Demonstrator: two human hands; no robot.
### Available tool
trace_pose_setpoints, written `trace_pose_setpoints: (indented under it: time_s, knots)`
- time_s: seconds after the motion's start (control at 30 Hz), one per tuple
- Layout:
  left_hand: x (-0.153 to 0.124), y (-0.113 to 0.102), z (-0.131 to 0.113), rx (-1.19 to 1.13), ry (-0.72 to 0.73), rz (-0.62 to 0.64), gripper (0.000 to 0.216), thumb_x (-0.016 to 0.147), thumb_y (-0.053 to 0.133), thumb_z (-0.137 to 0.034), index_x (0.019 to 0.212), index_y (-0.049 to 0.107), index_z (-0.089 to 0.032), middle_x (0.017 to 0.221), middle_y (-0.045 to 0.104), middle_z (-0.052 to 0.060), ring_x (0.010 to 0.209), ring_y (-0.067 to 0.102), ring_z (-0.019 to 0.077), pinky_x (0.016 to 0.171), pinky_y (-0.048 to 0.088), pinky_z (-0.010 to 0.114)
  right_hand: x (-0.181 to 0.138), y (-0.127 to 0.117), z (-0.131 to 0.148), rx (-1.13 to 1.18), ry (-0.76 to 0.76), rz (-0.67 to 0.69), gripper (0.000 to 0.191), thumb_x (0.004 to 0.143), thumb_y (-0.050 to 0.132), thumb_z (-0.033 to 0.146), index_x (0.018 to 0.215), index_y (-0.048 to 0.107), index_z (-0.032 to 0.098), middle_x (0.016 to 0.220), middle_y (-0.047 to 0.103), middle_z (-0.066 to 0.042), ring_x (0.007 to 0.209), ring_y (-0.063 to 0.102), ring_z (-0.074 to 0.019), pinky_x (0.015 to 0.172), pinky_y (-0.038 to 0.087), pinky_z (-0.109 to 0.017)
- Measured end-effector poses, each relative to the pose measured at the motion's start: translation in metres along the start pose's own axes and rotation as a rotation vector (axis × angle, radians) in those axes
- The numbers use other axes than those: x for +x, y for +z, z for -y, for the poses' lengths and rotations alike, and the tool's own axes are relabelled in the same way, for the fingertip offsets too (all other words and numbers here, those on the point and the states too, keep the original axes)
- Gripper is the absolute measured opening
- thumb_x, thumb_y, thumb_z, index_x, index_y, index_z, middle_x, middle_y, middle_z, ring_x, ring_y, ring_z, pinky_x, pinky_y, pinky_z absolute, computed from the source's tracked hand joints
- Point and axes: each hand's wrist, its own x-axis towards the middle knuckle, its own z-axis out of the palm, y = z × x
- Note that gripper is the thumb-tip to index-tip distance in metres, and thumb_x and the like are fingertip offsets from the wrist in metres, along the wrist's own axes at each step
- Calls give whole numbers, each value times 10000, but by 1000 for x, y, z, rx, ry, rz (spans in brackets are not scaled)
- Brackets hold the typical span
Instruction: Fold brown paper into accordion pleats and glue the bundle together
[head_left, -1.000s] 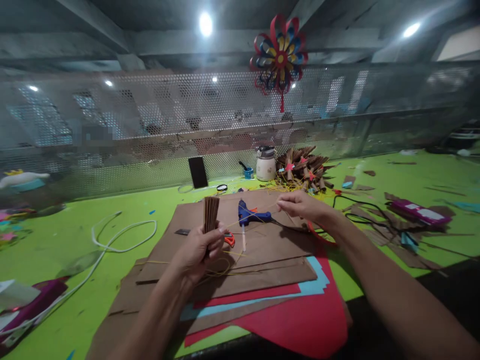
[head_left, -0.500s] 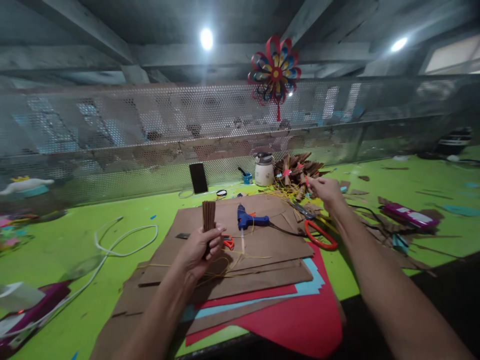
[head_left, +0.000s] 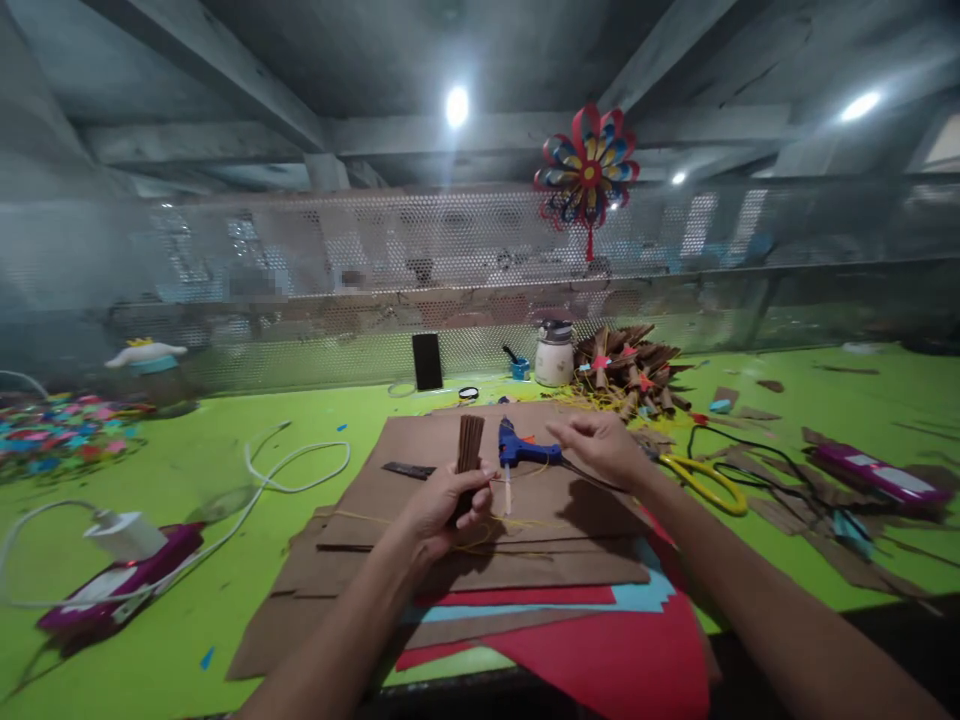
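Observation:
My left hand (head_left: pixel 450 505) is wrapped round an upright bundle of pleated brown paper (head_left: pixel 470 440), whose top fans out slightly above the fingers. My right hand (head_left: pixel 600 445) hovers over the brown sheets with thumb and fingertips pinched; what they hold, if anything, is too small to make out. Between the two hands a blue glue gun (head_left: pixel 525 448) lies on the brown paper sheets (head_left: pixel 555 570), its pale stick pointing toward me. Thin yellow string (head_left: pixel 517 520) trails over the sheets near my left hand. A dark flat blade (head_left: pixel 409 470) lies left of the bundle.
Behind stand a white jar (head_left: pixel 553 360), a black phone-like slab (head_left: pixel 427 362) and a heap of folded brown paper pieces (head_left: pixel 634 365). Yellow handles (head_left: pixel 712 490) and a purple power strip (head_left: pixel 881 473) lie right. Left are a white cable (head_left: pixel 300 475) and another purple strip (head_left: pixel 124 585).
My right hand has drawn back from the brown paper heap to beside the glue gun. My left hand keeps its hold on the bundle. The view has shifted left; the orange handles no longer show.

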Motion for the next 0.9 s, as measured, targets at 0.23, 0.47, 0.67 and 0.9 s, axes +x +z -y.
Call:
trace_pose_setpoints:
  time_s: [0.23,0.47,0.67,0.9]
  knots:
    - [1,-5,4,-3,17,16,150,720,594,-260,737,520,-131,462,443,-63,302,293,16,326,150,142,-11,41,36,409,89,532,406,728,613,418,1032,614,150,958,642,-80,852,578,-166,753,443,-290]
    - [-1,-5,2,-55,45,20,146,706,594,-239,672,518,-119,459,465,-42,305,317,19,318,143,144,1,42,48,269,170,586,397,756,549,496,712,630,109,484,415,48,449,346,-64,444,275,-202]
    - [1,-3,2,-144,27,37,355,798,491,-474,833,553,-127,550,591,25,352,469,69,305,204,143,14,27,56,37,-114,529,370,837,461,431,805,675,130,564,508,14,532,412,-88,503,324,-209]
    - [5,-8,2,-203,16,-4,364,810,495,-467,915,550,-123,700,647,76,490,580,99,312,259,130,-14,25,73,163,-406,788,242,849,488,304,814,677,157,760,638,-41,705,553,-115,699,432,-241]
